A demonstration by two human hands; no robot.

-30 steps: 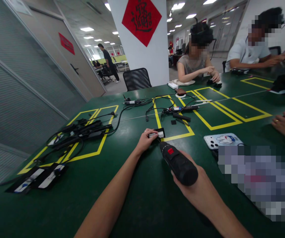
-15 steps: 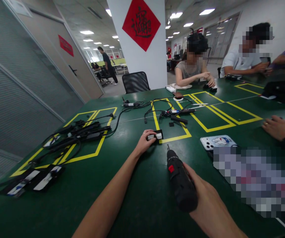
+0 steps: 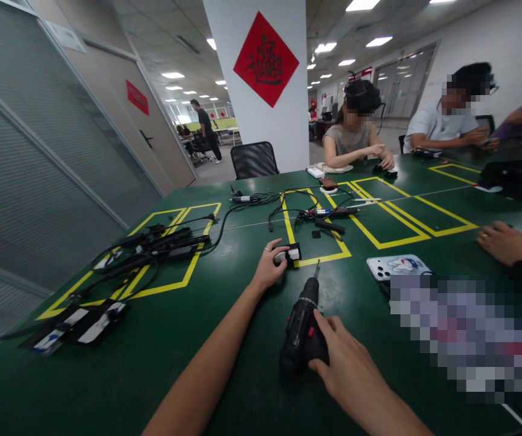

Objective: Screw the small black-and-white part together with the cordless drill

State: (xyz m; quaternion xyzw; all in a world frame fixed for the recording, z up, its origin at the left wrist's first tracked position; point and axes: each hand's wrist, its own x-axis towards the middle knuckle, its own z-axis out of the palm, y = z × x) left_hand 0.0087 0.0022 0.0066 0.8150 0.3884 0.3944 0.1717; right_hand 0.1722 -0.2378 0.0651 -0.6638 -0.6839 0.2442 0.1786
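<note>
My left hand (image 3: 269, 268) rests on the green table with bent fingers round the left end of a small black-and-white piece (image 3: 294, 254). What kind of piece it is I cannot make out, and the fingers hide part of it. Nearer to me, my right hand (image 3: 349, 360) has its thumb and fingers round the handle of a black cordless drill (image 3: 301, 324) with red details. The drill looks turned on its side, low over the table. Its thin bit (image 3: 318, 269) points forward, just right of and short of the piece.
Black cables and adapters (image 3: 170, 245) lie in yellow tape frames at left, near two black-and-white strips (image 3: 100, 322). A pen-like tool (image 3: 333, 212) lies beyond my left hand. A phone (image 3: 398, 266) sits at right, near another person's hand (image 3: 508, 242). Two people sit across the table.
The drill has swung from upright-looking to tipped over leftward, and my right hand's grip on it looks looser. My left hand stays at the piece. The whole view has shifted slightly.
</note>
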